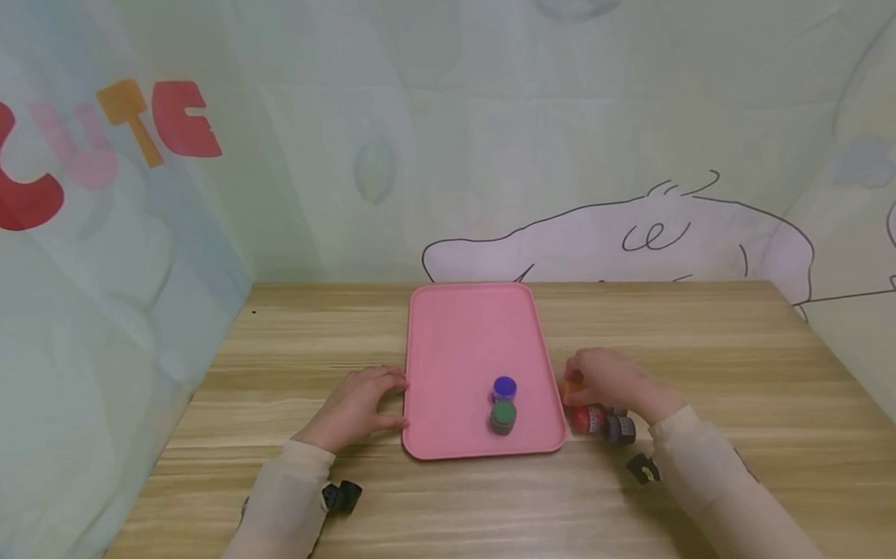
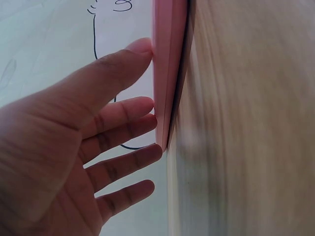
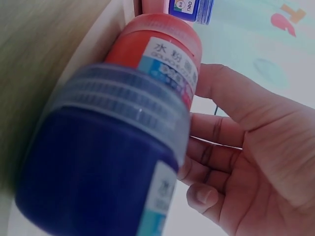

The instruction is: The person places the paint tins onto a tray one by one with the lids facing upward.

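My right hand [image 1: 610,377] reaches down just right of the pink tray [image 1: 465,329], thumb and fingers around an orange paint jar [image 1: 572,388]. Most of that jar is hidden by the hand. Close by on the table lie a red paint jar [image 1: 588,419] and a dark paint jar [image 1: 620,429]; in the right wrist view a dark blue jar [image 3: 98,157] stands in front of the red one. On the tray are a blue-lidded jar [image 1: 504,388] and a green-lidded jar [image 1: 502,416]. My left hand [image 1: 356,408] touches the tray's left edge with extended fingers [image 2: 130,130].
The tray lies on a wood-grain table [image 1: 323,343]. A printed cloth backdrop [image 1: 487,144] rises behind the table and along its left side. Part of another dark jar [image 1: 615,411] shows beneath the right wrist.
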A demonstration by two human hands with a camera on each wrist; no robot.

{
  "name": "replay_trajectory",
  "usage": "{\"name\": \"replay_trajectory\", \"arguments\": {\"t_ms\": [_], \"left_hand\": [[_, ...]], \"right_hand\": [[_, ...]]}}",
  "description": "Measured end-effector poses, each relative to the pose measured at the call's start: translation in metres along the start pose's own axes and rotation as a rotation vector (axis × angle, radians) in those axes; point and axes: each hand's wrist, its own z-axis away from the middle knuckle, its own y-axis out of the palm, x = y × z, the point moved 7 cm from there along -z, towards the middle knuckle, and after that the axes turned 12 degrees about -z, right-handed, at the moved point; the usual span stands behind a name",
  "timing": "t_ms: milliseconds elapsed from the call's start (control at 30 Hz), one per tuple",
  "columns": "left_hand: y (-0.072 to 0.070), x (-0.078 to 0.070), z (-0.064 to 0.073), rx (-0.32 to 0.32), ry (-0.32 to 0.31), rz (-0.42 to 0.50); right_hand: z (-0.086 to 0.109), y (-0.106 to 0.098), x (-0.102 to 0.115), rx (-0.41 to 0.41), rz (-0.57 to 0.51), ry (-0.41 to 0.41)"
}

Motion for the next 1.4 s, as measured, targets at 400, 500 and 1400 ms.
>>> {"name": "replay_trajectory", "arguments": {"t_ms": [400, 500, 1400], "left_hand": [[0.0, 0.0, 0.001, 0.002, -0.006, -0.004], [0.0, 0.0, 0.001, 0.004, -0.008, 0.002], [0.0, 0.0, 0.0, 0.007, -0.003, -0.007]], "right_hand": [[0.004, -0.004, 0.0, -0.058, 0.018, -0.002], [0.005, -0.005, -0.001, -0.066, 0.006, 0.015], [0.003, -0.007, 0.006, -0.162, -0.29, 0.086]]}}
